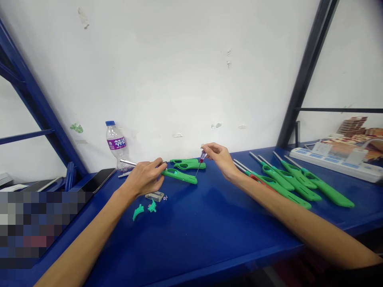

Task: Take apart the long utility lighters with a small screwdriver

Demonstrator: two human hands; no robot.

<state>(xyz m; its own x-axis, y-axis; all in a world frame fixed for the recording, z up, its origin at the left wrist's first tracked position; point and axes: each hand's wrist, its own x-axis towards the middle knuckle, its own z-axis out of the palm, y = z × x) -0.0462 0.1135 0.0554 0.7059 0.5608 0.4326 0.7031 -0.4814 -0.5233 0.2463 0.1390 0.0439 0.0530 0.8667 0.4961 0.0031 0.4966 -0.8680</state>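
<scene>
My left hand [146,176] is closed round the front part of a green stick lighter [181,176], whose handle points right. In my right hand [220,157] is a small screwdriver [202,156] with a clear and dark red handle, pinched by the fingers. Its thin shaft slants down to the end of the lighter handle; whether the tip touches a screw is too small to tell. Behind it lie green lighter casing halves [188,164]. Nearer to me are a clear plastic fuel tank [154,196], a curved teal trigger [138,212] and a small teal piece [152,206].
Several green stick lighters [299,177] lie at the right of the blue table [191,235], with a red one partly hidden among them. A white power strip [338,163] is behind them. At the left stand a water bottle [116,143] and a dark phone [98,180].
</scene>
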